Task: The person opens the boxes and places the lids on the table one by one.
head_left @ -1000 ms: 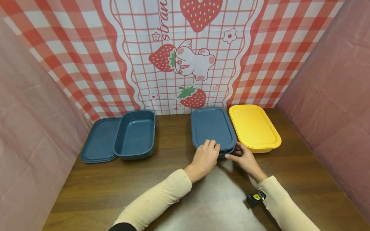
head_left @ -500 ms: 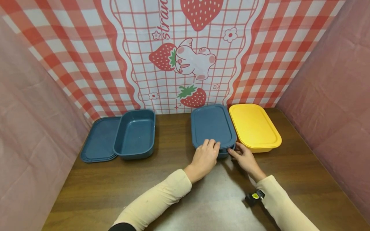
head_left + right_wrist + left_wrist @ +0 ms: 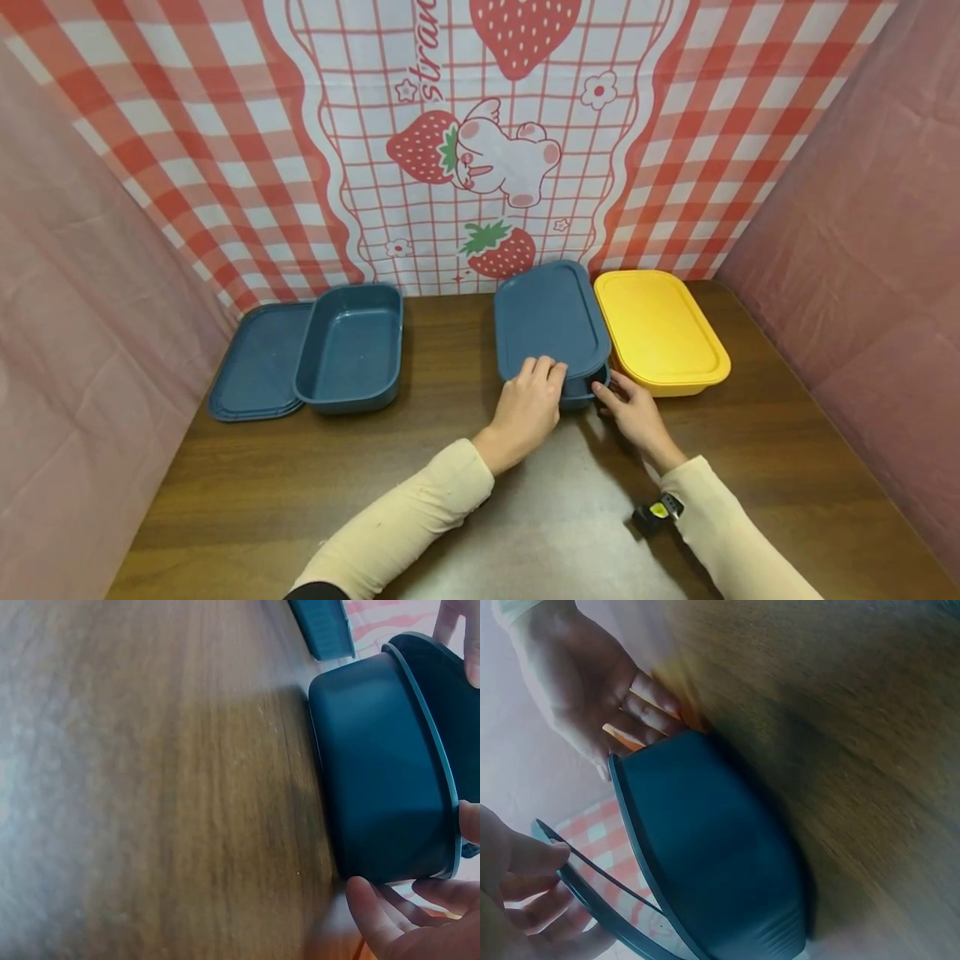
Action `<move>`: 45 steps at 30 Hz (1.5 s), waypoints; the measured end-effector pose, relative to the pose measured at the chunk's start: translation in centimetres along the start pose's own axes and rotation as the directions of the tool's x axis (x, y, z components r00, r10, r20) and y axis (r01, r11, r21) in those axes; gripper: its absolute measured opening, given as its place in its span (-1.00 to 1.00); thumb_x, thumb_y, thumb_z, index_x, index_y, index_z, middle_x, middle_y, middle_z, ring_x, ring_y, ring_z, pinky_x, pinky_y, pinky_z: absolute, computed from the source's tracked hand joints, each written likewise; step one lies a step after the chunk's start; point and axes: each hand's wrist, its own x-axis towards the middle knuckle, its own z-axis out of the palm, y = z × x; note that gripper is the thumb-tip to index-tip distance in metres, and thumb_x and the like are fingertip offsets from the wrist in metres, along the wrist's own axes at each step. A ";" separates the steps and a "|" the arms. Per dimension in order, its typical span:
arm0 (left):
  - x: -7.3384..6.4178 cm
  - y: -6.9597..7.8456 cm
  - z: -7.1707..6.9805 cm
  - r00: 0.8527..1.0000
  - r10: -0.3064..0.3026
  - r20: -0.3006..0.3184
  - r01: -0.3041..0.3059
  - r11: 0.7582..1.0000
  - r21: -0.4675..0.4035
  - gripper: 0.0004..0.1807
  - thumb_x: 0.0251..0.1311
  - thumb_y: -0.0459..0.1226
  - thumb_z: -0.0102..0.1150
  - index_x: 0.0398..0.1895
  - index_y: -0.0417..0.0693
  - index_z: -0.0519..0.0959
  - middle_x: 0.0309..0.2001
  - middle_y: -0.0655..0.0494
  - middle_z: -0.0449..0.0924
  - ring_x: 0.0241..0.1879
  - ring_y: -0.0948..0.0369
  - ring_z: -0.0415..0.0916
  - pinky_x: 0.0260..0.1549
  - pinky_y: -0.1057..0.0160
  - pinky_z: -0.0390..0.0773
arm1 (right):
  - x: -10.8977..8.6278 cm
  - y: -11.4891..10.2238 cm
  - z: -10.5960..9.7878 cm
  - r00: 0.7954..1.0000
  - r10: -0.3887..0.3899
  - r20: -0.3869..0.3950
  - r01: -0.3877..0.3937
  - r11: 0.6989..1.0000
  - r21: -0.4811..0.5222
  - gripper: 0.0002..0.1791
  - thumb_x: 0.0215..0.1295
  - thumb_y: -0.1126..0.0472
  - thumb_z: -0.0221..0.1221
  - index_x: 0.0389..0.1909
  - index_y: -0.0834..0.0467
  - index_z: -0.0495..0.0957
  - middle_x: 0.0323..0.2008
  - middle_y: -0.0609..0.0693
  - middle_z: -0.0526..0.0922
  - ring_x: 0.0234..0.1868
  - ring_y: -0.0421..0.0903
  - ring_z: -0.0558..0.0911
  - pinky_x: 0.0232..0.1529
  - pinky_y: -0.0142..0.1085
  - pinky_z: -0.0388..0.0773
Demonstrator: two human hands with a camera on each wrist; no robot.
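Note:
A dark blue lid point(image 3: 551, 321) sits tilted over a dark blue food container point(image 3: 577, 395), its near edge raised off the rim. My left hand point(image 3: 527, 408) pinches that near edge; in the left wrist view the thumb lies on the lid's edge point(image 3: 592, 900) with the fingers behind it, and a gap shows between lid and container. My right hand point(image 3: 637, 419) grips the container's near right corner. In the right wrist view its thumb is at the rim and its other fingers point(image 3: 367, 907) lie along the container's side wall. The container's inside is mostly hidden by the lid.
A yellow container with its lid on point(image 3: 660, 329) stands close on the right. At the left, an open blue container point(image 3: 352, 350) overlaps another blue lid point(image 3: 258, 362) lying on the wooden table point(image 3: 300, 500). A checked strawberry cloth point(image 3: 495, 167) hangs behind.
The lid's near edge has risen and the lid has shifted slightly back with my left hand, widening the gap. My right thumb has moved from the front of the container up to its rim.

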 end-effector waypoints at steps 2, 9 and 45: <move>0.1 -0.1 -0.1 0.999 -0.015 -0.029 0.014 1.000 -0.014 -0.70 0.11 -0.33 0.30 -0.05 -0.06 0.64 -0.15 0.10 0.61 -0.17 0.19 0.58 -0.45 0.37 0.65 | -0.1 -0.2 0.1 1.000 -0.002 -0.002 0.002 1.000 0.002 -0.33 0.45 0.07 0.08 0.40 0.40 0.19 0.23 0.40 0.45 -0.16 -0.40 0.56 -0.14 -0.41 0.64; 0.2 -0.7 -0.2 0.990 -0.063 -0.127 0.053 0.995 -0.081 -0.77 0.21 -0.29 0.26 -0.06 -0.08 0.64 -0.18 0.09 0.62 -0.20 0.19 0.59 -0.44 0.34 0.67 | -0.2 -0.4 0.2 1.000 -0.012 0.003 0.012 1.000 0.008 -0.37 0.46 0.08 0.07 0.36 0.41 0.24 0.13 0.39 0.51 -0.11 -0.19 0.60 -0.13 -0.39 0.64; -0.3 -3.0 -0.7 0.937 -0.232 -0.260 0.103 0.898 -0.429 -0.74 0.24 -0.34 0.21 -0.01 -0.19 0.62 -0.18 -0.04 0.61 -0.11 0.07 0.60 -0.08 0.18 0.64 | -0.4 -0.3 0.1 1.000 -0.004 0.019 0.003 1.000 0.019 -0.39 0.47 0.12 0.04 0.36 0.43 0.22 0.14 0.41 0.49 -0.08 -0.19 0.60 -0.11 -0.38 0.64</move>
